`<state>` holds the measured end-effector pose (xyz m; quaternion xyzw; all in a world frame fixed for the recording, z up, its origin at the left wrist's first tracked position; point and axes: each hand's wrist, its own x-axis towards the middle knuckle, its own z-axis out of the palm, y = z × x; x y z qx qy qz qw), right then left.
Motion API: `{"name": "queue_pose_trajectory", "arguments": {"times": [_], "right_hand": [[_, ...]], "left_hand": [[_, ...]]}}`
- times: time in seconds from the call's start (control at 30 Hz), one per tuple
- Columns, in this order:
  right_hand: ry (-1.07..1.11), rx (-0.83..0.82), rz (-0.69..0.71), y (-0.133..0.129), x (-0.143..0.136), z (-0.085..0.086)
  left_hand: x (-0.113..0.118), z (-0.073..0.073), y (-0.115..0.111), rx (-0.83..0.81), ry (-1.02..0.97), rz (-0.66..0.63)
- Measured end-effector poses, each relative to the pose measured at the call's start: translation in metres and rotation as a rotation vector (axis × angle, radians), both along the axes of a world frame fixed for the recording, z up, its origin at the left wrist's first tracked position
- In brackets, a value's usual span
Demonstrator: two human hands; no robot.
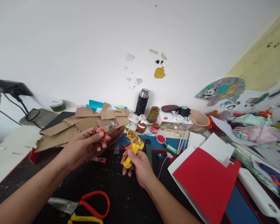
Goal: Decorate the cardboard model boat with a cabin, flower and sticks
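My left hand (91,141) pinches a small red strip (103,135) between thumb and fingertips. My right hand (140,165) is wrapped round a yellow glue gun (134,149) with an orange trigger. Its stained front end points up and away from me, to the right of the red strip and apart from it. Scissors (84,205) with one red and one yellow handle lie on the black table mat (126,199) below my hands. What the red strip is made of I cannot tell.
Torn cardboard (84,123) is heaped at the back left. A black thermos (142,102) stands by the wall. Red paper (205,183) lies on white sheets at right, near a long white device (260,193). A red-filled lid (161,138) and a green tube (170,148) sit behind my right hand.
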<state>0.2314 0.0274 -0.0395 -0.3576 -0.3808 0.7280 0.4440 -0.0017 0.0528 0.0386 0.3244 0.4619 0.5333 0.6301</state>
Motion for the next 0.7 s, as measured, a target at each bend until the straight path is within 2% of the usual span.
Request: {"name": "queue_pose_trajectory", "arguments": {"times": [0.2,0.47,0.57,0.7], "right_hand": [[-0.09,0.053,0.004,0.002,-0.01,0.0],[-0.027,0.082,-0.063,0.019,-0.015,0.015],[0.006,0.066,-0.064,0.019,-0.016,0.012],[-0.001,0.032,-0.022,0.013,-0.014,0.003]], "left_hand": [[-0.001,0.008,0.002,0.017,-0.003,-0.001],[0.016,-0.002,0.004,-0.011,-0.08,-0.063],[0.014,-0.005,0.0,-0.018,-0.093,-0.091],[0.011,-0.006,-0.002,-0.125,-0.143,-0.007]]}}
